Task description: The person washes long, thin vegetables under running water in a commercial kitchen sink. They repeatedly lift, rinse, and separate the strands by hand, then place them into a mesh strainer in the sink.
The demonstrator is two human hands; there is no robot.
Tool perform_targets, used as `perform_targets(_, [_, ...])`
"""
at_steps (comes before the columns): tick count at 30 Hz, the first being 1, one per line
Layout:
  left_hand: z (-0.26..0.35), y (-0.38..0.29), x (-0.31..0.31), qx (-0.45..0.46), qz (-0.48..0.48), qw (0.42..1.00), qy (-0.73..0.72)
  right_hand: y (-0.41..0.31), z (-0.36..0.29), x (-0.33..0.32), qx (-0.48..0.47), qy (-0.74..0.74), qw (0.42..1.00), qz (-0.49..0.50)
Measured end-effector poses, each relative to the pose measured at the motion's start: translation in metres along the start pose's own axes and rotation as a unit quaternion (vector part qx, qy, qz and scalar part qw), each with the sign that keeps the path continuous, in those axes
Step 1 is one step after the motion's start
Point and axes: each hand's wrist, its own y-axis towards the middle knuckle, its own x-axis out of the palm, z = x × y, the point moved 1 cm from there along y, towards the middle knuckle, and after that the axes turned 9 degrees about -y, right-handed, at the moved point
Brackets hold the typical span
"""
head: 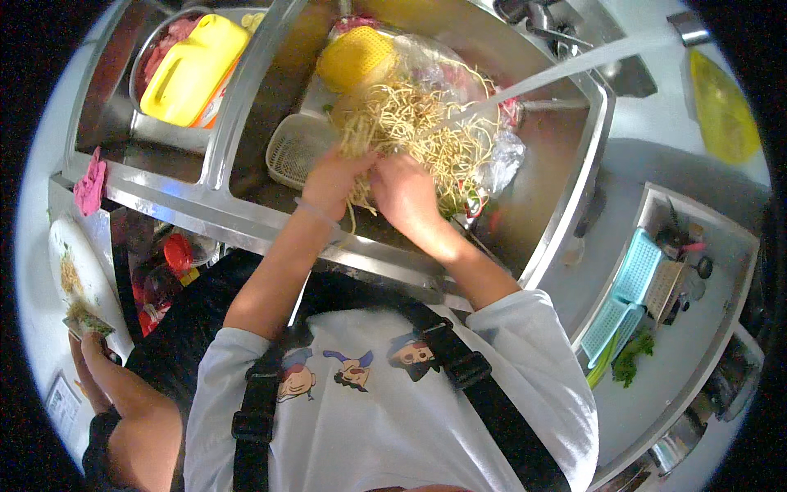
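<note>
A tangled heap of long, thin, pale roots or stems [455,147] lies in the larger steel sink basin [547,166]. My left hand [335,178] grips a blurred bunch of these strands, some sticking up above it and some hanging below. Close against it, my right hand [406,184] has its fingers curled into the strands; its fingertips are hidden. A pale streak that looks like a water stream [541,74] slants from a metal tap end [687,29] down to the heap. Left of the heap sits a white mesh basket [301,147], and behind it a yellow perforated basket [356,58].
Clear plastic bags [504,161] lie around the heap. In the left basin, a yellow jug [190,71] rests over a pot of raw meat [172,40]. A pink cloth [91,184] hangs on the rim. Another person's hands [92,344] hold a blade by a white board [83,264]. Turquoise baskets [636,264] stand right.
</note>
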Motion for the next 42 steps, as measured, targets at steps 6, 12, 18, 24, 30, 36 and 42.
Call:
perform_targets(6, [0.032,0.003,-0.028,-0.020,-0.033,0.999,0.007,-0.009,0.013,-0.018,0.027,0.083,0.996,-0.009])
perform_targets(12, [0.062,-0.003,-0.025,-0.027,-0.070,0.994,0.074,0.030,0.039,-0.019,0.049,0.093,0.985,0.140])
perform_targets(18, [0.066,0.003,-0.032,-0.052,-0.062,0.995,0.057,0.045,0.048,0.019,-0.042,0.152,0.980,-0.122])
perform_targets(24, [0.075,0.008,-0.058,-0.011,0.040,0.998,-0.050,0.015,0.116,0.057,0.126,-0.142,0.952,-0.240])
perform_targets(30, [0.066,-0.006,-0.053,-0.009,0.020,0.997,-0.069,0.003,0.126,0.145,0.232,-0.313,0.900,-0.194])
perform_targets(36, [0.070,-0.022,-0.048,-0.020,0.018,0.998,-0.054,0.011,0.158,0.113,0.300,0.010,0.908,-0.293])
perform_targets(42, [0.073,-0.029,-0.046,0.034,0.014,0.999,-0.023,0.015,0.143,0.010,0.362,0.521,0.736,-0.236])
